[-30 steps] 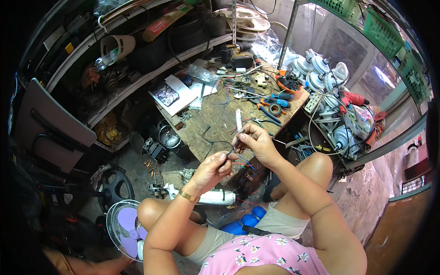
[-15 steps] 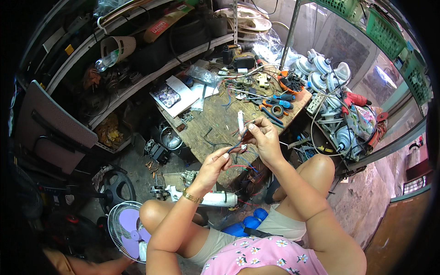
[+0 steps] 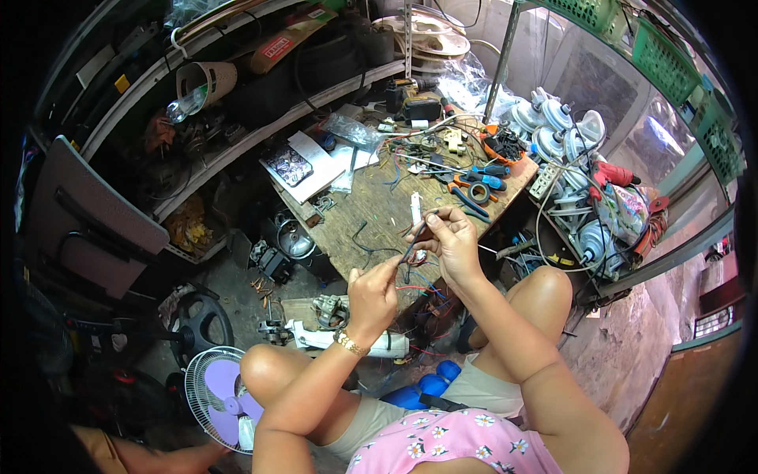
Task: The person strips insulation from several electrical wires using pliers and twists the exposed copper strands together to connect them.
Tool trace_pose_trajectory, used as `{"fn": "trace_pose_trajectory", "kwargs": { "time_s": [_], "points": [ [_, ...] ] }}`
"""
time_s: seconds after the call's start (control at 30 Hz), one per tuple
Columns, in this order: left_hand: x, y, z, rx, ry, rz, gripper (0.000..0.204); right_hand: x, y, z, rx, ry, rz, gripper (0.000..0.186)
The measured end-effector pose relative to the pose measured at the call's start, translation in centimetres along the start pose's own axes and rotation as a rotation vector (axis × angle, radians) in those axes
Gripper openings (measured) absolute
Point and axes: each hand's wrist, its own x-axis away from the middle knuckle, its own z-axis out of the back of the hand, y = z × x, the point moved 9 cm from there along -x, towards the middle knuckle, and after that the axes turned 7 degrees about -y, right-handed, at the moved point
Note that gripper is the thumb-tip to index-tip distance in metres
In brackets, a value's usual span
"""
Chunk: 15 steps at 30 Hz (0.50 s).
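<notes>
My right hand [image 3: 454,245] pinches a thin dark wire [image 3: 407,251] between thumb and fingertips, over the front of the wooden bench [image 3: 339,221]. My left hand [image 3: 373,296], below and to the left, has its back turned up and its fingertips on the lower part of that wire. A narrow white plastic piece [image 3: 416,207] stands just behind my right hand. Loose red and blue wires [image 3: 426,289] hang under my hands near a long white housing [image 3: 379,342].
Tools [image 3: 466,201] and papers [image 3: 312,162] cover the bench's back. A metal shelf [image 3: 213,158] runs left; white discs [image 3: 557,118] and a red power tool [image 3: 612,174] crowd the right. A purple-bladed fan [image 3: 221,395] stands lower left, beside another person's arm [image 3: 181,458].
My left hand has rotated to show more of its back, its fingers moving up along the wire. My right hand has shifted slightly right, still pinching the wire.
</notes>
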Motion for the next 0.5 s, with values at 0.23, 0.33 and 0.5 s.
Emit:
{"fn": "trace_pose_trajectory", "kwargs": {
  "time_s": [0.23, 0.33, 0.5],
  "points": [
    [2.0, -5.3, -4.7, 0.889, -0.100, 0.494, 0.027, -1.1, -0.5, -1.8, 0.599, 0.035, 0.460, 0.008],
    [2.1, -6.4, -3.6, 1.143, -0.083, 0.544, 0.033, -4.8, 3.8, 0.8, 0.327, -0.128, -0.038, 0.018],
    [1.5, -7.3, -2.6, 1.191, -0.125, 0.556, 0.026, -6.5, 6.7, 7.3, 1.637, 0.092, -0.244, 0.050]
  ]
}}
